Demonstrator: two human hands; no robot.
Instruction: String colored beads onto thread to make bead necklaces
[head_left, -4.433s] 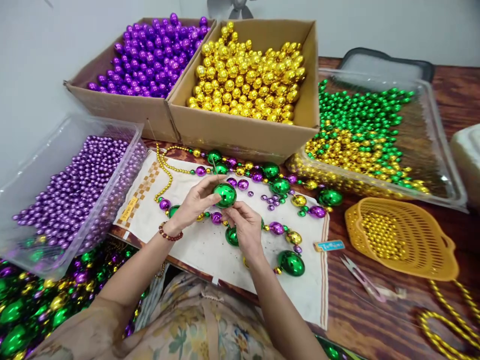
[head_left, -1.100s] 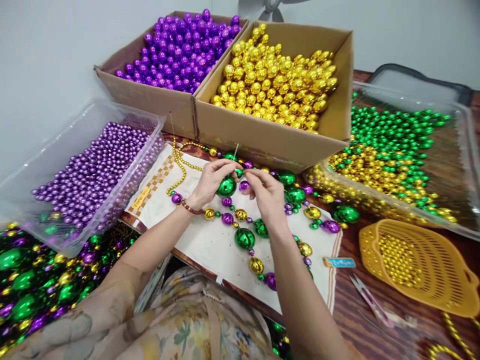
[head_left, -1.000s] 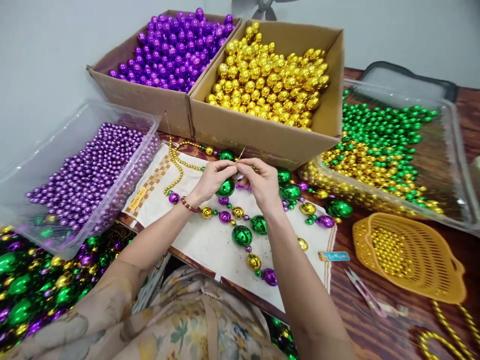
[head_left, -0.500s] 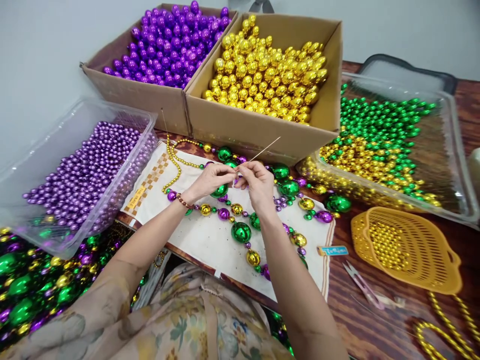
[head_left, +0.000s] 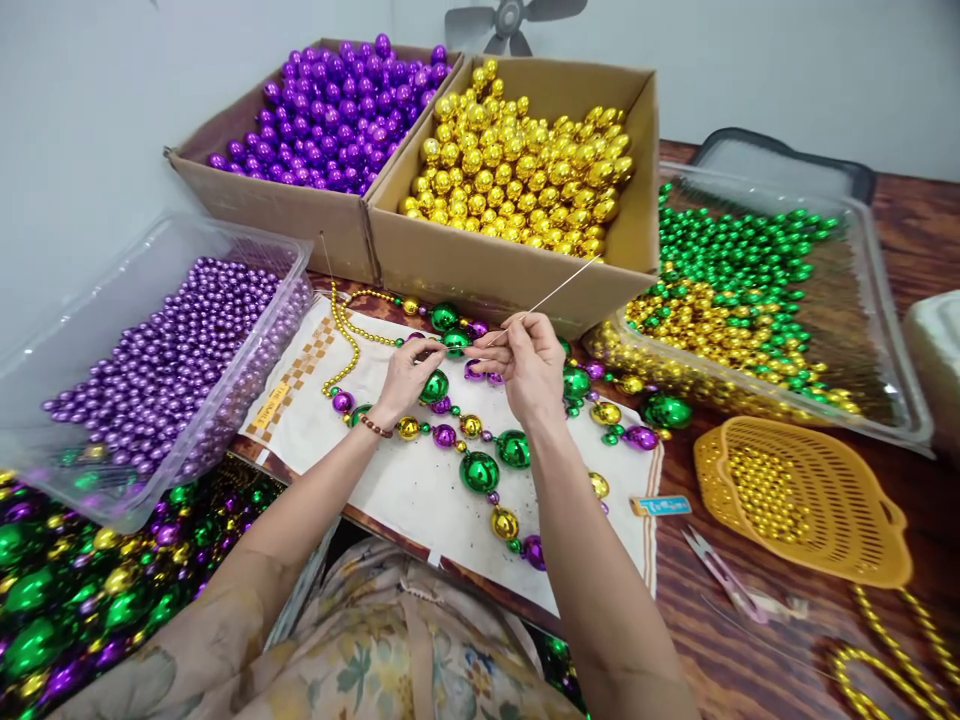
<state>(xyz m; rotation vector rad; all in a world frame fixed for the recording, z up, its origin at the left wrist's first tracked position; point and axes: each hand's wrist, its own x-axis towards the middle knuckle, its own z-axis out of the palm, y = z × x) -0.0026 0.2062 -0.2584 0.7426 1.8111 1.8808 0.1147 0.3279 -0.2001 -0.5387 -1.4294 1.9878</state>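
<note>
My right hand (head_left: 527, 364) pinches a long thin needle (head_left: 559, 286) that slants up and to the right, in front of the cardboard box of gold balls (head_left: 514, 163). My left hand (head_left: 406, 374) is closed on the bead strand, its fingertips by a small green bead (head_left: 455, 341); a large green ball (head_left: 434, 386) hangs just under the palm. The strand of green, gold and purple beads (head_left: 480, 470) snakes over a white cloth (head_left: 420, 490) below both hands.
A cardboard box of purple balls (head_left: 330, 110) stands at the back left. Clear trays hold small purple beads (head_left: 161, 355) on the left and green and gold beads (head_left: 739, 290) on the right. A yellow basket (head_left: 802, 495), small snips (head_left: 720, 572) and finished strands (head_left: 67, 590) lie nearby.
Earlier both hands held the large green ball. The right hand has since drawn the needle out to the upper right, and the green ball has slid down the strand below the left hand.
</note>
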